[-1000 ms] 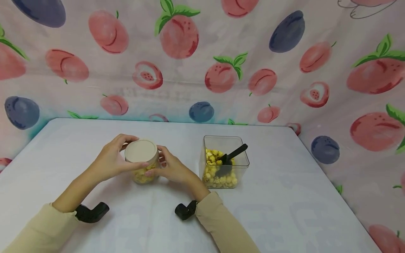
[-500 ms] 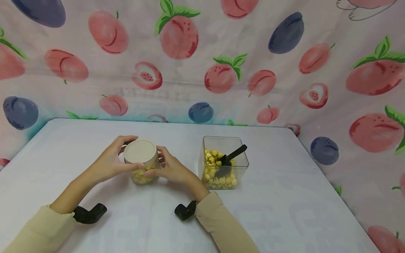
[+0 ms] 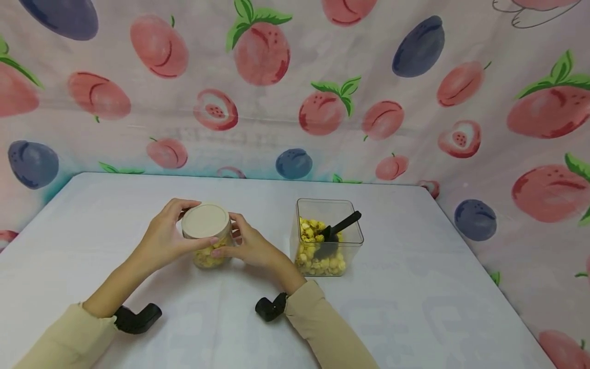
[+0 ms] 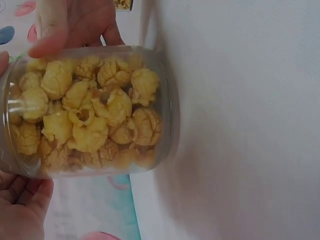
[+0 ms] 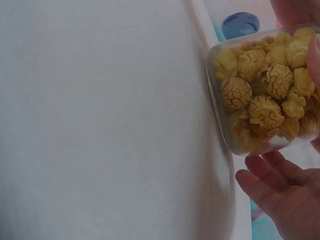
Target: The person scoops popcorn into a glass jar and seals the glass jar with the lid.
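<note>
A clear round jar [image 3: 209, 257] filled with yellow popcorn stands upright on the table, capped by a cream lid [image 3: 205, 221]. My left hand [image 3: 161, 236] grips around the lid's rim, thumb along the front and fingers behind. From the other side, my right hand [image 3: 251, 247] holds the jar's body with its thumb in front. The left wrist view shows the popcorn [image 4: 85, 110] packed inside, between the left hand [image 4: 22, 207] and the right hand [image 4: 82, 22]. Fingers behind the jar are partly hidden in the head view.
To the right, a clear square container [image 3: 355, 256] holds more popcorn [image 3: 318, 264]. A black scoop [image 3: 345, 223] leans in it, handle over the rim. The white table [image 3: 415, 287] meets a fruit-print cloth [image 3: 267, 113] behind and at the right.
My left forearm and wrist swing slightly inward and toward me over the last half second, and the left thumb shifts a little right along the lid. Jar and right hand stay in place.
</note>
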The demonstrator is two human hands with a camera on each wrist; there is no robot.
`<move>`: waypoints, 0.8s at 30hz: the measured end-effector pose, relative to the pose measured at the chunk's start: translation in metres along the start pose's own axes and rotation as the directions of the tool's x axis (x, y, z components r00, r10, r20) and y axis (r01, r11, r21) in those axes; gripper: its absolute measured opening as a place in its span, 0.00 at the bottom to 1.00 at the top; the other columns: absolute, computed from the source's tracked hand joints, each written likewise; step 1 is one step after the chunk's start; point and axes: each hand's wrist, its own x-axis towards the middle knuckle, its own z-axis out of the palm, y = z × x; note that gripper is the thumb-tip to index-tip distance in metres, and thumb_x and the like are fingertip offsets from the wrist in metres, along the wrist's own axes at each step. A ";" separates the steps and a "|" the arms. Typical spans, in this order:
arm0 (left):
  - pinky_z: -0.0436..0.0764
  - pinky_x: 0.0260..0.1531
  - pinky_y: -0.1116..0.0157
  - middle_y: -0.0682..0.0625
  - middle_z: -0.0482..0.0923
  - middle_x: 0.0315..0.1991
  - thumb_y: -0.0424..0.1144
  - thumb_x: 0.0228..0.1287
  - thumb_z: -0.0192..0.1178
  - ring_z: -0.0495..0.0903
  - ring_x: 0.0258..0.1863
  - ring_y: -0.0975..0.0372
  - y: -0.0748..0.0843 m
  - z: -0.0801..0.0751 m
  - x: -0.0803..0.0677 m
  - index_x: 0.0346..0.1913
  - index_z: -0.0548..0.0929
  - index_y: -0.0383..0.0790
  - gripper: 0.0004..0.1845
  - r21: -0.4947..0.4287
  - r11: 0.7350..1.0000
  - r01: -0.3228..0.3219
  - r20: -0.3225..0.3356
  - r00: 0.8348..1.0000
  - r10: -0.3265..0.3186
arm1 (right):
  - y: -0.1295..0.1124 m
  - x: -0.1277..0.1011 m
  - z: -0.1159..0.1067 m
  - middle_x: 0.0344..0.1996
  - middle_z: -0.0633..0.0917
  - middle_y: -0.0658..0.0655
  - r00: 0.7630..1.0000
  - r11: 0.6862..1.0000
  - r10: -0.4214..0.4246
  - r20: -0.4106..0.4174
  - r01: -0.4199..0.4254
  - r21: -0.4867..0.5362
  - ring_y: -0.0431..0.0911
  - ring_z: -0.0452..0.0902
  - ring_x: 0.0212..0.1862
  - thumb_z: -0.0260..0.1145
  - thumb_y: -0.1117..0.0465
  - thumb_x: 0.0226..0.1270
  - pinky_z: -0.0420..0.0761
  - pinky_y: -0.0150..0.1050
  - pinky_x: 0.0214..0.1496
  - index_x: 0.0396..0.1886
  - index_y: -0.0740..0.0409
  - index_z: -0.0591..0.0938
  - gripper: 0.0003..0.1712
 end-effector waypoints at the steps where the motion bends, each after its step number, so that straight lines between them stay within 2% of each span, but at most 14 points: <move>1: 0.70 0.54 0.43 0.41 0.71 0.49 0.42 0.36 0.78 0.71 0.52 0.49 0.000 0.000 0.000 0.54 0.71 0.32 0.39 -0.007 1.000 -0.007 0.002 1.000 0.007 | 0.000 0.000 0.000 0.60 0.70 0.51 1.000 1.000 0.001 -0.002 -0.001 -0.003 0.41 0.70 0.54 0.69 0.54 0.58 0.71 0.37 0.58 0.70 0.47 0.54 0.45; 5: 0.70 0.55 0.44 0.43 0.72 0.49 0.41 0.37 0.77 0.72 0.52 0.51 -0.003 -0.001 0.003 0.53 0.72 0.33 0.37 -0.022 0.999 -0.043 0.018 0.999 0.043 | -0.001 -0.001 -0.002 0.60 0.70 0.51 1.000 1.000 0.005 -0.008 -0.005 -0.003 0.41 0.70 0.54 0.69 0.54 0.58 0.71 0.38 0.58 0.70 0.47 0.55 0.45; 7: 0.71 0.56 0.47 0.45 0.72 0.49 0.41 0.37 0.77 0.72 0.52 0.53 -0.007 -0.002 0.004 0.53 0.72 0.34 0.37 -0.021 0.998 -0.060 0.035 0.998 0.061 | -0.001 -0.001 -0.002 0.60 0.70 0.50 1.000 1.000 0.002 -0.007 -0.002 -0.001 0.41 0.70 0.54 0.69 0.54 0.58 0.71 0.38 0.59 0.70 0.47 0.55 0.45; 10: 0.72 0.59 0.66 0.48 0.73 0.50 0.39 0.38 0.77 0.72 0.52 0.61 -0.013 -0.005 0.007 0.55 0.72 0.37 0.37 -0.034 0.995 -0.089 0.075 0.993 0.092 | -0.002 0.000 -0.002 0.60 0.70 0.50 1.000 1.000 0.001 -0.001 -0.001 0.003 0.40 0.69 0.54 0.69 0.54 0.58 0.71 0.38 0.59 0.71 0.47 0.55 0.45; 12: 0.68 0.56 0.78 0.49 0.72 0.51 0.36 0.39 0.76 0.70 0.52 0.69 -0.017 -0.006 0.009 0.57 0.71 0.37 0.38 -0.074 0.991 -0.110 0.108 0.987 0.118 | -0.001 0.001 -0.002 0.60 0.70 0.50 1.000 1.000 0.001 0.001 -0.001 0.005 0.40 0.69 0.54 0.69 0.54 0.58 0.71 0.37 0.59 0.71 0.47 0.55 0.45; 14: 0.62 0.53 0.85 0.49 0.71 0.51 0.34 0.40 0.75 0.68 0.50 0.74 -0.020 -0.007 0.011 0.58 0.71 0.37 0.38 -0.119 0.985 -0.125 0.139 0.980 0.141 | 0.000 0.001 -0.002 0.59 0.70 0.50 1.000 1.000 0.002 0.000 -0.002 0.004 0.40 0.69 0.54 0.69 0.54 0.58 0.71 0.36 0.58 0.71 0.48 0.54 0.45; 15: 0.62 0.53 0.86 0.49 0.71 0.51 0.33 0.41 0.75 0.67 0.50 0.76 -0.020 -0.008 0.011 0.59 0.71 0.37 0.38 -0.142 0.982 -0.128 0.153 0.977 0.150 | -0.001 0.001 -0.002 0.59 0.70 0.51 1.000 1.000 0.003 -0.002 -0.003 0.003 0.40 0.69 0.54 0.69 0.54 0.58 0.71 0.36 0.58 0.71 0.48 0.54 0.45; 17: 0.62 0.52 0.85 0.48 0.71 0.51 0.32 0.42 0.73 0.67 0.50 0.76 -0.020 -0.009 0.012 0.60 0.70 0.37 0.38 -0.166 0.979 -0.121 0.178 0.972 0.151 | 0.000 0.001 -0.002 0.59 0.70 0.51 1.000 1.000 0.004 -0.005 -0.004 0.001 0.40 0.69 0.53 0.69 0.54 0.58 0.71 0.36 0.58 0.71 0.49 0.55 0.45; 19: 0.63 0.54 0.82 0.48 0.70 0.53 0.34 0.44 0.73 0.67 0.51 0.74 -0.018 -0.009 0.011 0.61 0.68 0.37 0.38 -0.159 0.983 -0.091 0.197 0.973 0.122 | 0.000 0.001 -0.002 0.60 0.71 0.52 1.000 1.000 0.005 -0.008 -0.005 0.002 0.41 0.70 0.53 0.69 0.54 0.58 0.71 0.37 0.58 0.71 0.50 0.55 0.45; 22: 0.67 0.61 0.64 0.44 0.68 0.55 0.36 0.45 0.73 0.67 0.55 0.63 -0.014 -0.009 0.008 0.63 0.66 0.36 0.40 -0.135 0.990 -0.034 0.202 0.977 0.062 | 0.001 0.001 -0.001 0.60 0.71 0.53 1.000 1.000 -0.001 -0.004 0.001 0.002 0.41 0.70 0.53 0.69 0.54 0.58 0.72 0.37 0.58 0.70 0.49 0.55 0.45; 24: 0.66 0.61 0.50 0.42 0.66 0.56 0.38 0.45 0.73 0.67 0.57 0.56 -0.011 -0.008 0.005 0.63 0.65 0.35 0.42 -0.118 0.993 0.014 0.186 0.983 0.008 | 0.001 0.000 -0.001 0.60 0.70 0.53 1.000 1.000 -0.003 0.000 0.003 0.005 0.41 0.70 0.53 0.68 0.54 0.58 0.72 0.37 0.57 0.70 0.48 0.55 0.45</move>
